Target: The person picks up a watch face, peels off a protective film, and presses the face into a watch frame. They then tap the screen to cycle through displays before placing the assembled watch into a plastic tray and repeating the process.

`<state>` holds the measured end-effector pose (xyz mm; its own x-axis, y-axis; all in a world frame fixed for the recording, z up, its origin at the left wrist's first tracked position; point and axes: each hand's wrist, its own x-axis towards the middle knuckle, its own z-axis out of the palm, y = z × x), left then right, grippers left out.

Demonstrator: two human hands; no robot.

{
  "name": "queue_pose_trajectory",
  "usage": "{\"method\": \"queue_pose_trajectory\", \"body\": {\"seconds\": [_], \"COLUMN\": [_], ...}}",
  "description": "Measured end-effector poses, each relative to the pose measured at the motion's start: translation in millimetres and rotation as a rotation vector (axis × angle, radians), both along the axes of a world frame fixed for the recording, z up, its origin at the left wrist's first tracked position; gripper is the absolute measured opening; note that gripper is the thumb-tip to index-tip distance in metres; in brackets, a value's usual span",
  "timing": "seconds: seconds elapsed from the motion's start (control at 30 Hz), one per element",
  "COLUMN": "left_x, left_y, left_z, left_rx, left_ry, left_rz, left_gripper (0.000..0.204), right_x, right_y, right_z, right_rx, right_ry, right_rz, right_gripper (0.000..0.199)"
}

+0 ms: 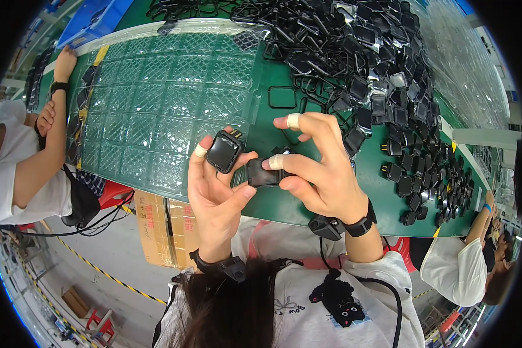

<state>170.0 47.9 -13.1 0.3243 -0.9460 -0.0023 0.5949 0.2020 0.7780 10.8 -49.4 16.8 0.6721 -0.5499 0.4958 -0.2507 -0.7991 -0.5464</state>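
In front of me my left hand [214, 200] grips a black, square, glossy-faced device [224, 153] between its fingers, with gold-coloured prongs at its upper right edge. A second black square piece [260, 173] is between the two hands. My right hand [330, 171] pinches that piece with thumb and a taped finger, while its taped index finger stretches away above. My left thumb is close to the second piece's lower edge; whether it touches is unclear. White tape also wraps a left fingertip. Both hands are above the green table [296, 206].
A clear tray with square pockets [168, 98] covers the table's left. Thin black square frames [282, 97] and a heap of black square devices [383, 75] lie ahead and right. Clear plastic trays [464, 64] are stacked beyond. A co-worker's arm [55, 124] is left, another sleeve [455, 267] right.
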Motion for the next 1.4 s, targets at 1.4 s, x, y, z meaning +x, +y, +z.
{"method": "queue_pose_trajectory", "body": {"seconds": [1.4], "left_x": [-2.9], "left_y": [0.8], "left_z": [-3.5], "left_rx": [-0.022], "left_ry": [0.051], "left_rz": [0.035], "left_gripper": [0.08], "right_x": [-2.5], "right_y": [-4.6], "right_z": [0.6], "right_rx": [-0.014], "right_ry": [-0.052], "right_rz": [0.175], "right_gripper": [0.044]}}
